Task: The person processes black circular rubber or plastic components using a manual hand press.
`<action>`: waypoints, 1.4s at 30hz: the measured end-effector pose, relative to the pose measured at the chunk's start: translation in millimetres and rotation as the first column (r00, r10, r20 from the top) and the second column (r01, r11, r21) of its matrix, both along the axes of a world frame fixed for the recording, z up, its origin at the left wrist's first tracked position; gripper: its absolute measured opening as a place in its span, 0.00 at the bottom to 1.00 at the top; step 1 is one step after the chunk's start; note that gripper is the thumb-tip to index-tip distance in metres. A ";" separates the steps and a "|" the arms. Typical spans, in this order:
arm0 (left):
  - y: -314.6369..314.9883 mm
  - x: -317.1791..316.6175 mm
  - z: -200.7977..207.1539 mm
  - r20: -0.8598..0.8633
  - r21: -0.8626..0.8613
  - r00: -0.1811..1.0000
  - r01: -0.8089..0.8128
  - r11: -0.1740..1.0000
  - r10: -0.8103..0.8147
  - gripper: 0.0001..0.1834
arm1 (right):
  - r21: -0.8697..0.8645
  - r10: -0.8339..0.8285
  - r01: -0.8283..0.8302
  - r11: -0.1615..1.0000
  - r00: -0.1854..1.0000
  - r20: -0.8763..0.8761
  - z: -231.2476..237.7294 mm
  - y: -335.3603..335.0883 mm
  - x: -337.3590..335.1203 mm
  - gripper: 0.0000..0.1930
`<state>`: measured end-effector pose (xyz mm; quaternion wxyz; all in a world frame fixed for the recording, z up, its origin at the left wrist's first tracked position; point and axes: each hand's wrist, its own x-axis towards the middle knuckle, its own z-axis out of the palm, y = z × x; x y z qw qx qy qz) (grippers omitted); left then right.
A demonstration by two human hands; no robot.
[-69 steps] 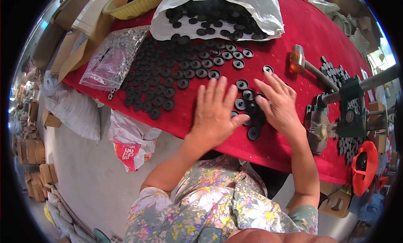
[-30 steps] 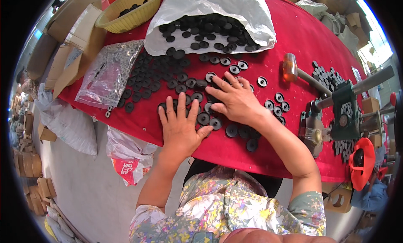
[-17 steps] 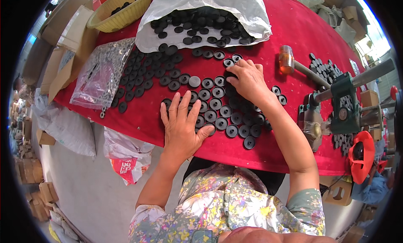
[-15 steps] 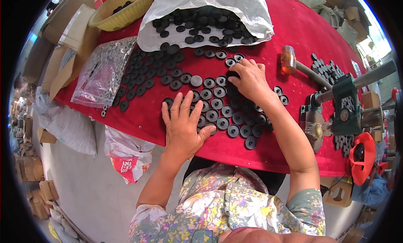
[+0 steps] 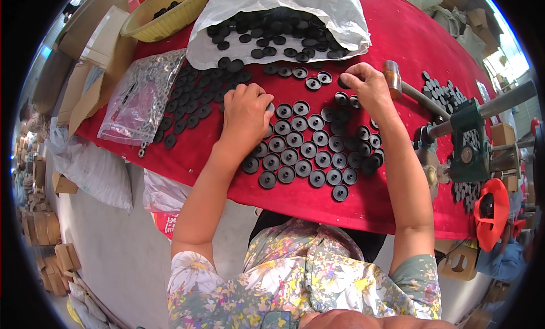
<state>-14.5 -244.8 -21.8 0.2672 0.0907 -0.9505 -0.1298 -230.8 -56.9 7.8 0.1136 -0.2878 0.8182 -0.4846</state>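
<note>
A long table under a red cloth (image 5: 397,39) fills the head view, with a pale concrete floor below it and cardboard boxes (image 5: 85,73) stacked along the left edge. At the far side lies an open white plastic sack (image 5: 272,5) spilling black round caps (image 5: 272,36); a yellow basket (image 5: 164,17) sits beside it, and a clear bag of metal washers (image 5: 142,96) lies at the left. On the right stand a green hand press (image 5: 468,139), a rubber mallet (image 5: 394,79) and an orange-red dish (image 5: 491,207).

The left hand (image 5: 245,110) rests loosely curled on the cloth at the top left of the laid-out rows of caps (image 5: 309,156), fingers bent over one cap. The right hand (image 5: 369,86) is pinched shut at the far right corner of the rows, fingertips on a cap; whether it is lifted cannot be told.

The likeliest mishap is a forearm sweeping the neat rows out of line, since both arms cross them. Caps at the near edge (image 5: 339,193) sit close to the drop and could roll to the floor. The loose heap (image 5: 198,96) could slide into the sorted rows.
</note>
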 end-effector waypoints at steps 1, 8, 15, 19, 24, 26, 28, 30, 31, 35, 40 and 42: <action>-5.4 -2.5 -2.8 0.095 -0.020 0.995 0.012 1.000 -0.010 0.16 | 0.021 -0.023 0.024 0.999 0.999 -0.031 0.6 2.9 -4.1 0.09; -9.2 -3.2 12.5 0.216 -0.045 0.973 0.097 0.994 -0.085 0.16 | 0.183 -0.081 0.109 0.977 0.985 -0.152 -16.5 26.5 -34.2 0.13; -14.5 -9.9 13.5 0.197 0.248 0.973 0.071 0.966 -0.122 0.15 | 0.080 -0.123 0.127 0.989 0.991 -0.049 -14.4 29.2 -27.4 0.11; -6.1 -35.2 7.8 -0.012 0.093 0.999 0.035 0.995 -0.034 0.12 | 0.033 -0.133 0.134 0.990 0.991 -0.019 -16.6 25.9 -22.4 0.10; 3.5 -29.5 7.9 -0.043 0.022 0.997 0.071 0.997 -0.070 0.07 | 0.030 -0.096 0.099 0.995 0.992 -0.076 -22.3 24.5 -29.2 0.10; 3.5 -7.1 16.4 -0.041 0.076 0.999 0.032 0.997 -0.029 0.08 | 0.088 -0.131 0.134 0.987 0.991 -0.041 -14.5 22.8 -32.7 0.10; 0.7 13.3 20.5 -0.121 0.122 0.992 0.042 0.992 -0.027 0.09 | 0.087 -0.131 0.130 0.988 0.991 0.006 -19.1 19.4 -40.8 0.09; 5.7 31.3 13.5 -0.103 0.145 0.994 0.045 0.988 -0.031 0.13 | 0.266 -0.003 0.108 0.958 0.930 -0.366 -36.3 22.2 -55.3 0.08; 11.4 37.7 11.3 -0.114 0.135 0.993 0.042 0.990 -0.026 0.18 | 0.315 0.052 0.161 0.935 0.818 -0.572 -49.8 27.4 -67.6 0.12; 22.0 83.8 -14.0 0.055 0.037 0.995 -0.084 0.996 0.082 0.38 | 0.388 0.158 0.295 0.873 0.582 -0.798 -14.3 -8.3 1.0 0.18; 45.0 77.1 -16.4 0.266 -0.115 0.956 -0.093 0.989 0.121 0.43 | 0.490 0.407 -0.079 0.868 0.678 -0.612 -30.1 -32.1 28.6 0.25; 53.0 75.9 -15.3 0.260 -0.078 0.958 -0.104 0.992 0.121 0.42 | 0.506 0.429 -0.094 0.858 0.673 -0.603 -30.2 -25.6 34.4 0.25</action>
